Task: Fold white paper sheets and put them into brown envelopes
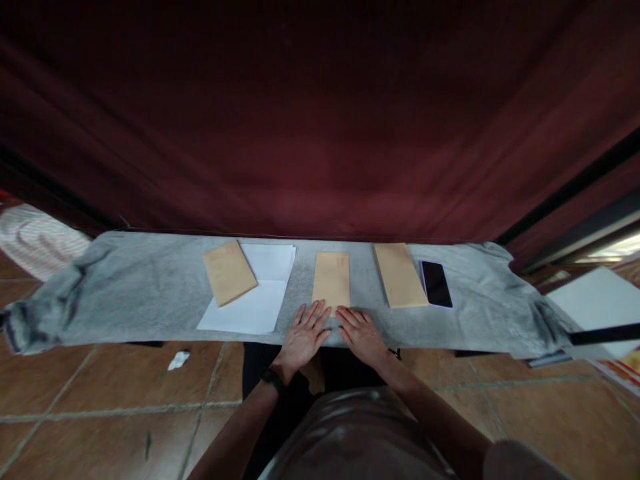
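A tan paper envelope (331,277) lies flat in front of me, its long sides pointing away from me. My left hand (303,337) rests on its near left corner with fingers spread. On the near right corner lie the fingertips of my right hand (363,335), stretched out flat. To the left, another tan envelope or small stack of them (230,273) sits askew on white paper sheets (255,307) with a crease across. A thicker stack of tan envelopes (401,277) lies at the right, beside a dark-screened phone (437,285).
A grey cloth (150,287) covers the narrow table, its ends bunched up. Behind it hangs a dark red curtain (320,147). A white board or panel (600,310) stands at the far right. On the tiled floor (125,380) lies a crumpled white scrap (179,360).
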{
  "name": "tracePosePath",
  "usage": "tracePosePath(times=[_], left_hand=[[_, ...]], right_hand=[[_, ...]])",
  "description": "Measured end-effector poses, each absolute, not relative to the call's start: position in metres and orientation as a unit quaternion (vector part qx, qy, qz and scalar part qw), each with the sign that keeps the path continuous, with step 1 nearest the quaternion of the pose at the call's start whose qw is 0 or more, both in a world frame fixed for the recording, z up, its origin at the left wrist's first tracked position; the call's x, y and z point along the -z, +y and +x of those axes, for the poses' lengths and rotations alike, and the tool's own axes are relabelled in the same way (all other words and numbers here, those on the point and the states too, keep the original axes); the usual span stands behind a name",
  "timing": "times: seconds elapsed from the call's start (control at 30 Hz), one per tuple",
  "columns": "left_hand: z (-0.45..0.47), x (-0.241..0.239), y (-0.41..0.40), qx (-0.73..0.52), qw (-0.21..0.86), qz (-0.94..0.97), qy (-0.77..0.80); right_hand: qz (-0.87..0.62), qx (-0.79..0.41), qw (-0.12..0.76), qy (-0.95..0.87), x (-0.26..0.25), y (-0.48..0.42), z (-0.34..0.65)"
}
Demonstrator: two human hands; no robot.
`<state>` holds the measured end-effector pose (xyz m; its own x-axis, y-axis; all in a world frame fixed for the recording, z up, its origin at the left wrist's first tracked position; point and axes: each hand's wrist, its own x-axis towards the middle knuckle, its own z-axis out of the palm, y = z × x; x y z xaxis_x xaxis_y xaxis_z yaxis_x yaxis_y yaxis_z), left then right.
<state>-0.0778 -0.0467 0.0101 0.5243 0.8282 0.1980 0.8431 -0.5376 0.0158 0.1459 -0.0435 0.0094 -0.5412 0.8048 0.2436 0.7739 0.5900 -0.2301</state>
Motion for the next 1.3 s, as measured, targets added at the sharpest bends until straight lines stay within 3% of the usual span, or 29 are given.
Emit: tracePosePath(times=[0.43,0.8,1.3], left_hand=[[-0.064,-0.007,-0.067,0.103,0.037,-0.82,-0.561],[-0.047,-0.006,-0.069,0.13,-0.019,-0.832,-0.539],[0.003,-0.003,0.07,0.079,-0.056,-0.835,-0.542]], right_hand=[[-0.502,-0.036,0.194,-0.842,-0.006,-0.061,0.155],[-0.461,-0.062,0.19,-0.864,-0.003,-0.062,0.149],[-0.467,-0.057,0.236,-0.85,0.011,-0.056,0.152]])
